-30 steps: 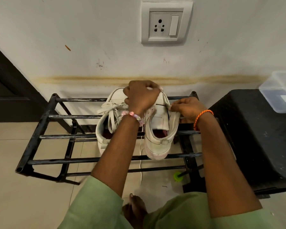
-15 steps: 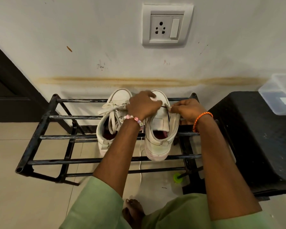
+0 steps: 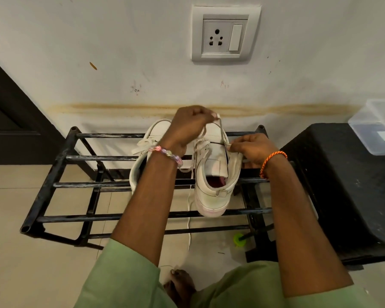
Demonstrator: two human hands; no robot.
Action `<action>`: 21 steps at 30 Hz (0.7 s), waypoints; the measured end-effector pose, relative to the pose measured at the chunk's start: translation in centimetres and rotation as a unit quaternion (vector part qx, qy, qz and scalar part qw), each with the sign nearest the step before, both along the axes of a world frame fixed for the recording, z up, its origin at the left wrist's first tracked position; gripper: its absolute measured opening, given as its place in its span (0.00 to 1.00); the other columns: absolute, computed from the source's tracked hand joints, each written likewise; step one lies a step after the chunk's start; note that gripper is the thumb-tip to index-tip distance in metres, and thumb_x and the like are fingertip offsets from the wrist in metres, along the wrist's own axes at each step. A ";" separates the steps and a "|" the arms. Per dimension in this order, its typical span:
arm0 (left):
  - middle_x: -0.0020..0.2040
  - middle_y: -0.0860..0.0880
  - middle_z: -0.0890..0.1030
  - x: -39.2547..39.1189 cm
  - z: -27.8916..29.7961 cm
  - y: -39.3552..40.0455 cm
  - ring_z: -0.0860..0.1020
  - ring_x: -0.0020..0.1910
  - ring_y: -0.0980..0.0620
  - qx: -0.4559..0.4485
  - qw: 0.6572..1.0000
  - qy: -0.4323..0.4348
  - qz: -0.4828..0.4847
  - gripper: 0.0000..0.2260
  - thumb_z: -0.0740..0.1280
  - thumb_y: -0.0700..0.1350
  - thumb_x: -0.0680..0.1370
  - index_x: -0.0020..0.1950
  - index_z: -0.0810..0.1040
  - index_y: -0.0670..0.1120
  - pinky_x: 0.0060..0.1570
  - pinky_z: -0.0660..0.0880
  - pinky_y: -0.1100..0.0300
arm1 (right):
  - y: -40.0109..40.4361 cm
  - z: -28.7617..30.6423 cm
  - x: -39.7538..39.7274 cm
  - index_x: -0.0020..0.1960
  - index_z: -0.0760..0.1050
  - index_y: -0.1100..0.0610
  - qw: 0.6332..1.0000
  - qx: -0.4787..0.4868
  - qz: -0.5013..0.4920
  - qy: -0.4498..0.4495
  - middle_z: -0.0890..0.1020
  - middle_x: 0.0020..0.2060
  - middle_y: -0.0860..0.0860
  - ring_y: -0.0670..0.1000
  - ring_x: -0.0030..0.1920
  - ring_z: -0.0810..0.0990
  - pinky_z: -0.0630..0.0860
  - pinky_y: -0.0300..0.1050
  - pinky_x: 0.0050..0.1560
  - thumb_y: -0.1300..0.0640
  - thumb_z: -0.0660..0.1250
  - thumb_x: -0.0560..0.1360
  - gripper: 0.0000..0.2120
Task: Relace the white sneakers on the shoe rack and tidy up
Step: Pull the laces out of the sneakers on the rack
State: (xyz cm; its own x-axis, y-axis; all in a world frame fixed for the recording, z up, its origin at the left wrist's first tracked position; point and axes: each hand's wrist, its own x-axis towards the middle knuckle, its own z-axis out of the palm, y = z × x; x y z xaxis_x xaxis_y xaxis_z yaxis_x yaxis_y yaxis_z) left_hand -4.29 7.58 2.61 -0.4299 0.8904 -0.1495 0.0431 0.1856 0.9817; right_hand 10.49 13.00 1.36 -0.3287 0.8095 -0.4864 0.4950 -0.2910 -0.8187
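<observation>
Two white sneakers stand side by side, toes to the wall, on the top bars of a black metal shoe rack (image 3: 60, 185). The left sneaker (image 3: 142, 152) is laced and partly behind my left arm. On the right sneaker (image 3: 211, 181) the tongue is bare. My left hand (image 3: 189, 125) is raised above its toe, pinching a white lace (image 3: 221, 130) pulled up taut. My right hand (image 3: 251, 147) pinches the shoe's right eyelet edge where the lace comes through. A loose lace end (image 3: 189, 218) hangs down between the bars toward the floor.
A black plastic stool (image 3: 347, 187) stands right of the rack with a clear plastic box (image 3: 378, 127) on its far corner. A small green object (image 3: 239, 240) lies under the rack. A wall socket (image 3: 225, 33) is above, a dark door frame (image 3: 16, 112) at left. My bare foot (image 3: 180, 283) is on the tiles.
My left hand dropped onto the right sneaker's toe and has now risen again, drawing the lace up through the eyelet. My right hand has stayed at the shoe's right edge.
</observation>
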 end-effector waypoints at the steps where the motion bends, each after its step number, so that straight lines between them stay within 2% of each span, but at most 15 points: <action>1: 0.45 0.52 0.82 -0.2 0.8 -0.2 0.77 0.45 0.63 0.016 0.999 -0.034 0.002 0.05 0.68 0.39 0.76 0.41 0.80 0.47 0.43 0.72 0.73 | 0.0 0.0 0.0 0.39 0.74 0.59 1.000 -0.001 -0.002 0.001 0.78 0.36 0.53 0.49 0.36 0.77 0.77 0.42 0.33 0.66 0.67 0.74 0.07; 3: 0.49 0.52 0.82 -0.4 1.7 -0.4 0.76 0.45 0.66 0.031 0.995 -0.094 0.010 0.07 0.65 0.39 0.78 0.41 0.77 0.48 0.43 0.69 0.68 | 0.0 0.0 0.0 0.39 0.75 0.59 1.000 -0.001 -0.001 0.002 0.78 0.36 0.53 0.49 0.36 0.77 0.78 0.42 0.32 0.66 0.67 0.74 0.07; 5: 0.50 0.49 0.83 -0.4 1.7 -0.4 0.78 0.45 0.62 0.049 0.986 -0.162 0.014 0.08 0.61 0.39 0.80 0.41 0.74 0.48 0.45 0.68 0.62 | -0.1 0.1 0.0 0.39 0.75 0.59 1.000 0.000 0.001 0.001 0.78 0.36 0.52 0.49 0.36 0.77 0.78 0.40 0.30 0.66 0.67 0.75 0.07; 7: 0.42 0.49 0.82 -0.1 1.1 -0.3 0.79 0.40 0.55 0.042 0.983 -0.177 0.035 0.09 0.58 0.38 0.81 0.41 0.71 0.46 0.39 0.71 0.62 | -0.2 0.1 0.0 0.40 0.75 0.60 1.000 0.000 0.000 -0.001 0.78 0.36 0.52 0.49 0.36 0.77 0.78 0.40 0.30 0.66 0.67 0.75 0.05; 9: 0.37 0.48 0.74 0.3 -0.1 0.1 0.73 0.36 0.50 -0.010 0.997 -0.054 0.047 0.08 0.58 0.37 0.80 0.41 0.70 0.44 0.34 0.70 0.63 | -0.2 0.2 0.0 0.40 0.76 0.61 1.000 0.002 0.001 -0.005 0.78 0.36 0.53 0.49 0.36 0.77 0.78 0.42 0.34 0.66 0.67 0.75 0.05; 11: 0.39 0.47 0.73 1.0 -1.3 0.3 0.71 0.39 0.50 -0.079 0.992 0.096 0.000 0.03 0.63 0.40 0.77 0.45 0.74 0.43 0.38 0.69 0.61 | -0.1 0.2 0.0 0.39 0.75 0.59 1.000 0.002 0.003 -0.005 0.78 0.37 0.53 0.49 0.37 0.77 0.77 0.42 0.35 0.66 0.67 0.75 0.07; 12: 0.41 0.47 0.74 1.4 -1.8 0.3 0.72 0.42 0.50 -0.109 0.984 0.140 -0.035 0.03 0.66 0.42 0.76 0.47 0.77 0.43 0.40 0.69 0.60 | -0.1 0.2 -0.1 0.39 0.75 0.59 1.000 0.003 0.004 -0.005 0.78 0.37 0.53 0.49 0.37 0.77 0.77 0.42 0.34 0.66 0.66 0.75 0.07; 14: 0.43 0.49 0.75 2.1 -2.5 0.1 0.73 0.45 0.52 -0.138 0.970 0.187 -0.072 0.09 0.71 0.44 0.73 0.50 0.81 0.41 0.39 0.69 0.63 | -0.2 0.2 -0.1 0.39 0.75 0.59 1.000 0.008 0.006 -0.010 0.78 0.37 0.52 0.48 0.36 0.77 0.77 0.40 0.32 0.66 0.66 0.75 0.07; 16: 0.43 0.49 0.78 2.5 -2.7 0.1 0.75 0.44 0.53 -0.135 0.963 0.226 -0.062 0.10 0.72 0.44 0.72 0.50 0.83 0.40 0.34 0.69 0.66 | -0.1 0.2 -0.1 0.39 0.75 0.59 1.000 0.010 0.007 -0.013 0.78 0.36 0.52 0.48 0.36 0.77 0.77 0.39 0.32 0.66 0.66 0.75 0.06; 19: 0.44 0.42 0.84 2.5 -3.0 0.4 0.79 0.42 0.48 -0.142 0.955 0.258 -0.038 0.09 0.71 0.42 0.71 0.47 0.84 0.38 0.37 0.74 0.59 | -0.3 0.2 -0.1 0.44 0.76 0.61 1.000 0.013 0.008 -0.012 0.77 0.36 0.52 0.47 0.36 0.76 0.76 0.40 0.33 0.65 0.66 0.75 0.01; 21: 0.44 0.41 0.84 2.3 -3.0 0.4 0.78 0.39 0.49 -0.148 0.957 0.248 -0.039 0.09 0.71 0.42 0.71 0.46 0.84 0.38 0.35 0.72 0.61 | -0.3 0.2 -0.1 0.46 0.76 0.61 1.000 0.013 0.007 -0.010 0.77 0.36 0.52 0.47 0.36 0.76 0.76 0.40 0.33 0.65 0.66 0.75 0.01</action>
State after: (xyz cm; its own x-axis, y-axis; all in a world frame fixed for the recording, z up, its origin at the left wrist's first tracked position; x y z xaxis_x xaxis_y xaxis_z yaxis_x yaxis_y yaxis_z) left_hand -1.95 8.00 -0.34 -0.4466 0.8730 -0.1959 0.5146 0.4297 0.7420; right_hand 10.39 12.71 1.60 -0.3310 0.8171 -0.4720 0.5144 -0.2631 -0.8162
